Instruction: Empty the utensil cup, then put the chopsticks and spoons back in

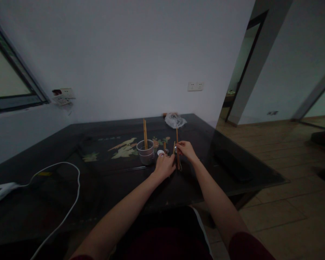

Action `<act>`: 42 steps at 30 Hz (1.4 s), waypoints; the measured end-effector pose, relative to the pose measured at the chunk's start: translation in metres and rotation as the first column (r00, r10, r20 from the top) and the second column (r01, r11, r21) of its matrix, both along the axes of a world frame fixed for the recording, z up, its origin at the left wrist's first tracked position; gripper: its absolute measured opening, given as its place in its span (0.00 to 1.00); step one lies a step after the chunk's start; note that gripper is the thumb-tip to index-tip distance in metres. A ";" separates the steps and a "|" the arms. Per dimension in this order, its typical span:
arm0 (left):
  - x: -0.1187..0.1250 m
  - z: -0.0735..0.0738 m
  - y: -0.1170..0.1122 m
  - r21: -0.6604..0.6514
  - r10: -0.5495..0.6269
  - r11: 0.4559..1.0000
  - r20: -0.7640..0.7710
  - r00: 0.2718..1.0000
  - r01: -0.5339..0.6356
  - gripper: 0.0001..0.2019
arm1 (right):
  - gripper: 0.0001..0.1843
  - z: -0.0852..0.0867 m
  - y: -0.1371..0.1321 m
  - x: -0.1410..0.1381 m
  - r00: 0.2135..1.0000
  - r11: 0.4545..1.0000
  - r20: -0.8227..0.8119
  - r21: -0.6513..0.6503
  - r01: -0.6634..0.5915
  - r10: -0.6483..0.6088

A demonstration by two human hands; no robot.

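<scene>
Near the table's middle, my left hand [165,165] is closed over a loose group of utensils. Short yellowish chopstick ends [174,147] stick out beyond its fingers, and a round white spoon bowl [160,152] shows beside them. My right hand [186,150] pinches a small shiny piece, which looks like a metal spoon [176,148]; its thin handle seems to run down toward me. A brown chopstick [177,135] lies lengthwise by the right fingertips. Left of both hands stands a metal cup [146,159] with upright chopsticks [145,133] in it.
The dark table [119,191] has a bird-and-flower inlay. A crumpled clear plastic bag [175,120] lies at the back edge by the wall. A dark flat object [232,165] is on the right. A white power strip [1,191] with its cable [78,180] occupies the left.
</scene>
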State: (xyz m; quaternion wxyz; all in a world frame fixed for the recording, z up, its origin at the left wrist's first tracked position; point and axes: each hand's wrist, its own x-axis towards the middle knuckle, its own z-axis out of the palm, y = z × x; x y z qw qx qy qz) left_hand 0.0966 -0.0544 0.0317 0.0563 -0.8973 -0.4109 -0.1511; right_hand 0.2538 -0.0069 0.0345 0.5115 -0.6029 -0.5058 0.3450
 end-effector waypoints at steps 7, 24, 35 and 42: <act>0.001 0.000 0.001 0.003 0.006 1.000 -0.014 1.000 -0.006 0.10 | 0.05 -0.001 0.001 0.001 1.000 1.000 0.004 -0.012 0.008 -0.008; -0.003 0.007 0.009 -0.204 0.061 0.978 0.473 0.879 0.042 0.08 | 0.04 0.003 -0.001 0.004 0.996 0.999 -0.082 0.005 0.044 -0.044; -0.006 0.012 0.009 -0.316 0.106 0.913 0.795 0.597 0.259 0.08 | 0.06 0.018 -0.013 -0.004 0.955 0.997 -0.287 0.045 -0.063 0.074; -0.007 0.007 0.014 -0.337 0.131 0.891 0.832 0.539 0.304 0.10 | 0.13 0.025 -0.019 -0.008 0.944 0.990 -0.314 0.121 -0.069 0.104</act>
